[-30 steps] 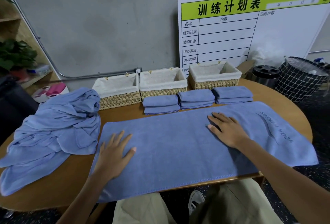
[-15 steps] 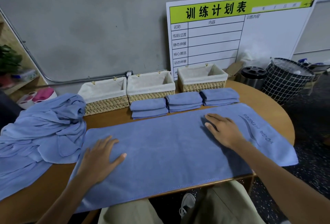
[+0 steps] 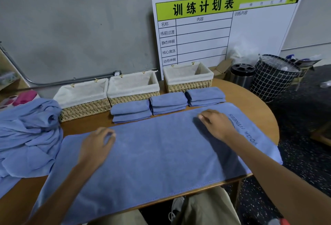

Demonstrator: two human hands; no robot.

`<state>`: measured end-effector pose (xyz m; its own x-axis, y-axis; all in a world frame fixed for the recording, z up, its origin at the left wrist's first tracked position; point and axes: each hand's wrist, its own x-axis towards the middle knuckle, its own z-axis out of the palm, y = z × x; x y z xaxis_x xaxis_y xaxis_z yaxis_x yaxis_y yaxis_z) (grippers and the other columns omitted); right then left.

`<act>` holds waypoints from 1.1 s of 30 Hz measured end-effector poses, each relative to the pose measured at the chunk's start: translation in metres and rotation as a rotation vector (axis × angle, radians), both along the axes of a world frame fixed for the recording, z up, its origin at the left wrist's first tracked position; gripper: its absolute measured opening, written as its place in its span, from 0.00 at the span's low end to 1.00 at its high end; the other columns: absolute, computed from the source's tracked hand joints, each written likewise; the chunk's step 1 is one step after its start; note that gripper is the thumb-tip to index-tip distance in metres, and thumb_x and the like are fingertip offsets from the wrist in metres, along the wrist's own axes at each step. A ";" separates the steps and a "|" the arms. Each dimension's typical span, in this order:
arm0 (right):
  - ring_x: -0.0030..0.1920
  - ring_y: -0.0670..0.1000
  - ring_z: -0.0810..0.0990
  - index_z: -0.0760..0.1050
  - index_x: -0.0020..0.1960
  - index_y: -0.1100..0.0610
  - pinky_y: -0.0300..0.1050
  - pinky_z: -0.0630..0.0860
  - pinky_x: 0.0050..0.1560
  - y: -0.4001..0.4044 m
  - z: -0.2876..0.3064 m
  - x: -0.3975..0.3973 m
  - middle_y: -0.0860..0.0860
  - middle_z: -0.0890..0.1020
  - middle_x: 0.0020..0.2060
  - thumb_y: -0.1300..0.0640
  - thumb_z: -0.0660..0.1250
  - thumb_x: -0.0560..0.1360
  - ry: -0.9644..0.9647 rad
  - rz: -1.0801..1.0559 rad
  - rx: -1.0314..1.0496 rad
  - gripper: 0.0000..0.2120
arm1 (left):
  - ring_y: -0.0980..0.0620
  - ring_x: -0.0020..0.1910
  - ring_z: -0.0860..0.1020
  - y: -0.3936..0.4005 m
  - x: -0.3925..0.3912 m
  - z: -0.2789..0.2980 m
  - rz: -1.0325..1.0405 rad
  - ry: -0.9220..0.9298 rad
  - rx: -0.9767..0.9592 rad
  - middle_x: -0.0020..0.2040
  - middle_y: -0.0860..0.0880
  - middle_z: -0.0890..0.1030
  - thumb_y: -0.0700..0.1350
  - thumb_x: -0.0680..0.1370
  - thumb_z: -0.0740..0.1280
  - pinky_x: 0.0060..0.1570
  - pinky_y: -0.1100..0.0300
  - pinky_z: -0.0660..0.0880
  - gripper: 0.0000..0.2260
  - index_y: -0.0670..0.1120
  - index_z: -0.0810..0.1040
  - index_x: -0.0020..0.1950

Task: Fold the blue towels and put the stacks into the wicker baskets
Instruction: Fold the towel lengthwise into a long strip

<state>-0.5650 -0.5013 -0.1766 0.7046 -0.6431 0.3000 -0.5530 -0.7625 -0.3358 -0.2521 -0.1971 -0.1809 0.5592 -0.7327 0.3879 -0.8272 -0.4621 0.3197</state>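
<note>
We press our left hand (image 3: 97,146) and right hand (image 3: 217,126), fingers flat and gripping nothing, on the spread towel (image 3: 157,155), overhanging the wooden table (image 3: 250,99) edge.

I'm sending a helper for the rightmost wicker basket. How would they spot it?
Find the white wall chart with the green header. The cloth-lined wicker basket sits against its foot on the round wooden table. Unlike the two touching baskets, it stands apart.

One head-worn camera looks forward and down, close over the table (image 3: 250,99).
</note>
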 end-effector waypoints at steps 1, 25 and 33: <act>0.49 0.61 0.78 0.78 0.48 0.57 0.53 0.73 0.44 -0.004 0.003 0.009 0.53 0.80 0.46 0.53 0.58 0.83 -0.006 0.002 -0.034 0.13 | 0.41 0.52 0.80 -0.003 0.013 0.003 0.047 -0.020 -0.006 0.53 0.47 0.81 0.50 0.81 0.65 0.48 0.49 0.74 0.09 0.48 0.82 0.54; 0.52 0.55 0.75 0.71 0.54 0.53 0.51 0.56 0.70 -0.014 -0.017 0.060 0.51 0.79 0.47 0.59 0.56 0.83 0.007 0.038 -0.117 0.06 | 0.39 0.49 0.77 -0.006 0.063 -0.022 0.127 -0.132 -0.036 0.49 0.45 0.78 0.45 0.81 0.67 0.47 0.44 0.73 0.08 0.46 0.82 0.58; 0.48 0.53 0.71 0.73 0.54 0.52 0.46 0.60 0.52 -0.012 -0.015 0.061 0.49 0.74 0.47 0.41 0.41 0.81 -0.039 0.125 -0.133 0.25 | 0.38 0.40 0.75 -0.008 0.057 -0.015 0.200 -0.213 0.024 0.40 0.44 0.74 0.44 0.82 0.65 0.39 0.49 0.68 0.07 0.44 0.79 0.45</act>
<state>-0.5036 -0.5131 -0.1919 0.7625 -0.5042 0.4054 -0.4399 -0.8635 -0.2466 -0.1950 -0.2048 -0.1964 0.6011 -0.6267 0.4959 -0.7665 -0.6278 0.1357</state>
